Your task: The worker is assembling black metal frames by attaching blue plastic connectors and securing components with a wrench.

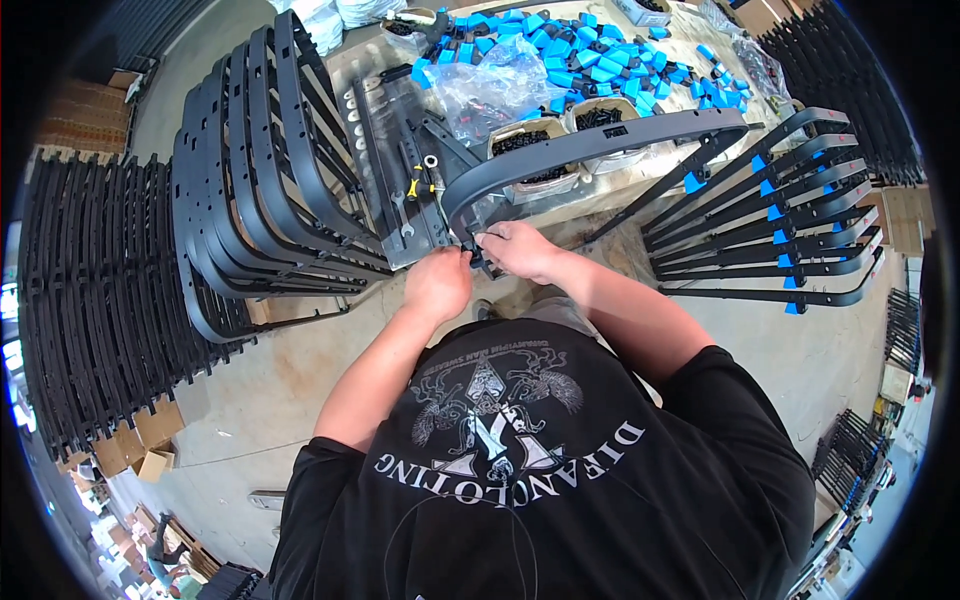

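The curved black frame (600, 146) is at the near edge of the bench (610, 196), in front of the person, with its near end between the two hands. From that end it bends upward, then its long axis runs to the right and slightly away, arching past two open boxes (546, 188) of small black parts. At the far right corner it turns sharply, and a thinner leg slants back down toward the lower left.

The right hand (522, 250) pinches the near end between thumb and fingers from the right. The left hand (437, 284) is on the other side, its fingers curled with their tips against the same end; whether they pinch it I cannot tell.

Left of the frame on the bench lie an open-ended wrench (402, 212) and a yellow-handled tool (415, 185). Behind are a clear plastic bag (490, 90) and scattered blue pieces (600, 50). More black frames (215, 190) stand in a row at left; others, fitted with blue pieces, are stacked at right.
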Available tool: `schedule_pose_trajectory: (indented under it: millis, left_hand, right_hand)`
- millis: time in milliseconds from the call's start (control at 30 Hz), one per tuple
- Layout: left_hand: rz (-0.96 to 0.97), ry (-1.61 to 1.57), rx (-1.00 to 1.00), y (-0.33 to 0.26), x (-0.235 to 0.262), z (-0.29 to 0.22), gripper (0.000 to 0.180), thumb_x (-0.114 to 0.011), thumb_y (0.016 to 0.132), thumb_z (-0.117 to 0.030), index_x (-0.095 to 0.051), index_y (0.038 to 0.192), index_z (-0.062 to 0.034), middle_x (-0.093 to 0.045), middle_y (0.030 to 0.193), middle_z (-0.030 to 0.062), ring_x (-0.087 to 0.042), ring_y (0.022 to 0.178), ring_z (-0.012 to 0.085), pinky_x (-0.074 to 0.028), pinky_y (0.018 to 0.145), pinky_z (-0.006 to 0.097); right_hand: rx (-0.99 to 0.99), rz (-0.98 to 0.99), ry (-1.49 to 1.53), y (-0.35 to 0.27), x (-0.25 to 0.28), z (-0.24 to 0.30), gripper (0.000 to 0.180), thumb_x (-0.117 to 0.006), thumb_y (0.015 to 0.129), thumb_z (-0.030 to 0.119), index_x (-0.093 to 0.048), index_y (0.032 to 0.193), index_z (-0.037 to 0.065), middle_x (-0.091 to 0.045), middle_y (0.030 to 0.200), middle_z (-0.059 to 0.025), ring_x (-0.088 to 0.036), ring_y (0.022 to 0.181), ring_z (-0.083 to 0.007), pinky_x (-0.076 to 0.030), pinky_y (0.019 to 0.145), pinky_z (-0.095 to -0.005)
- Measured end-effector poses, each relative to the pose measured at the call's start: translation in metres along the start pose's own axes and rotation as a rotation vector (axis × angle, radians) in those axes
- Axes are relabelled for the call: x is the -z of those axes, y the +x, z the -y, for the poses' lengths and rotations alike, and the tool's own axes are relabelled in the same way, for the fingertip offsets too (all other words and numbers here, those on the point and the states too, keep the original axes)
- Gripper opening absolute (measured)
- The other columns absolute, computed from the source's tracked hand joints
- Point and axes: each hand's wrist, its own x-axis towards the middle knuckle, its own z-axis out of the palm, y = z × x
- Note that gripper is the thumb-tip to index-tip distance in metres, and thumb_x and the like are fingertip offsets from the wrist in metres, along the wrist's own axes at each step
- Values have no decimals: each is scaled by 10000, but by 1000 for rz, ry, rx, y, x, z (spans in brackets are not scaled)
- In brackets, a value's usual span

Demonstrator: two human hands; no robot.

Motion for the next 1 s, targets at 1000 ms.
schedule_pose_trajectory:
  millis: [1000]
  left_hand:
    - [43,9,25,3,3,-2,360,-460,1028,-281,-662,995,15,-681,1048,254,-652,992,436,-511,876,521]
  right_hand:
    - [22,-244,-33,2,-18,4,538,-495,1020,434,-707,931,-52,-665,805,-143,-621,758,-235,-483,719,-377]
